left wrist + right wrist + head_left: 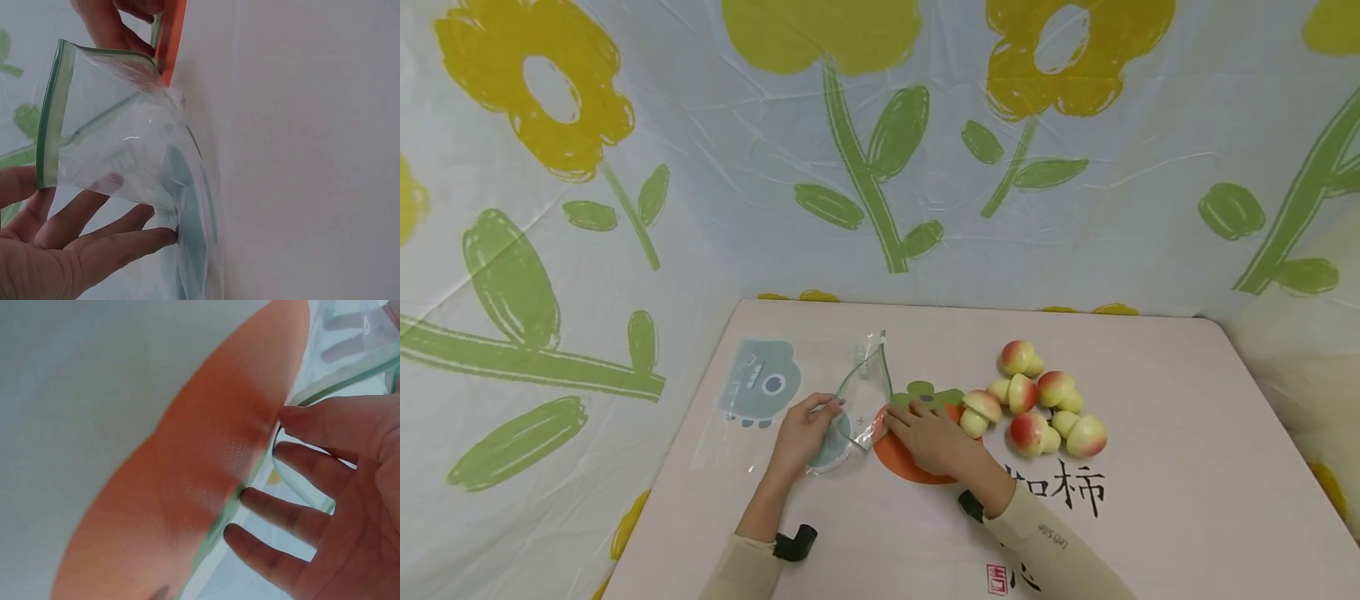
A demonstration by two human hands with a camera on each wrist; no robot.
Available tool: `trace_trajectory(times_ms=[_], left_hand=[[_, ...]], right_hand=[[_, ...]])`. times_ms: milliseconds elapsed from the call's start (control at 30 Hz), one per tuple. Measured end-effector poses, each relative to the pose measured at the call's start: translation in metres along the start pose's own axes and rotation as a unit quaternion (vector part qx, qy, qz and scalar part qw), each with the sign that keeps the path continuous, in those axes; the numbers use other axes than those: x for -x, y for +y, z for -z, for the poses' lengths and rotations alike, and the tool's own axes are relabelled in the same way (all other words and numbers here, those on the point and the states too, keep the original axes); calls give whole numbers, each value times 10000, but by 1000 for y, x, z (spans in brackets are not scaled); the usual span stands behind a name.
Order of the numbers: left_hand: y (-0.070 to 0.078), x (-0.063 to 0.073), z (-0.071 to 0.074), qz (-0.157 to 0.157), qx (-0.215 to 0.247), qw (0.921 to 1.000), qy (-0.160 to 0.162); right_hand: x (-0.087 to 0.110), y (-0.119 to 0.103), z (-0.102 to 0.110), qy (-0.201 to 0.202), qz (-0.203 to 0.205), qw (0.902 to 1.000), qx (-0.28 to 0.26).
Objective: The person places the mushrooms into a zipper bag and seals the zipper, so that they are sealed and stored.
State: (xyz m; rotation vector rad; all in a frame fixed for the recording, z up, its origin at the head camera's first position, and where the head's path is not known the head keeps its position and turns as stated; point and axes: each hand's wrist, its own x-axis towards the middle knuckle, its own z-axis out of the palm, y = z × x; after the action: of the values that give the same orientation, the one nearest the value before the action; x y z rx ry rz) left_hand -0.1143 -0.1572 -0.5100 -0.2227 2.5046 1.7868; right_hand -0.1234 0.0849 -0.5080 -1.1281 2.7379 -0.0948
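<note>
Pinching the green-edged mouth of the clear zip bag [125, 137] apart with left hand [808, 429] and right hand [928, 437], each with spare fingers spread, at lower centre of the head view; as limp film, likely to collapse inward if let slack. Likely also to skid across the desk [1187, 417] if tugged unevenly, weighing so little; just right of centre, easy to knock the mushroom-shaped toys [1022, 393], rounded and apt to roll, with a wide swing.
</note>
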Motion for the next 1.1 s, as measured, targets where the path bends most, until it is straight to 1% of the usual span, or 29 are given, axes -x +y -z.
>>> trace_trajectory(times_ms=[133,333,533,667,767,833,900,1100], left_hand=[[1,1,-1,-55,-92,9999,-39],[3,1,-2,-142,-291,9995,-51],[5,-1,-3,-116,-445,9989,-46],[5,-2,-3,-94,-482,9988,-60],[5,-2,-3,-46,-532,9986,-51],[4,-2,-3,-8,-563,9984,-37],[4,-3,-3,25,-577,9983,-28],[5,-3,-3,13,-531,9986,-41]], right_hand=[[0,1,-2,256,83,9996,58],[3,1,3,696,226,9971,187],[14,1,19,1191,245,9925,-128],[24,4,30,1691,254,9848,-308],[31,9,37,2115,281,9759,-452],[36,12,40,2329,279,9706,-539],[42,16,43,2474,252,9667,-610],[58,28,46,2718,129,9595,-724]])
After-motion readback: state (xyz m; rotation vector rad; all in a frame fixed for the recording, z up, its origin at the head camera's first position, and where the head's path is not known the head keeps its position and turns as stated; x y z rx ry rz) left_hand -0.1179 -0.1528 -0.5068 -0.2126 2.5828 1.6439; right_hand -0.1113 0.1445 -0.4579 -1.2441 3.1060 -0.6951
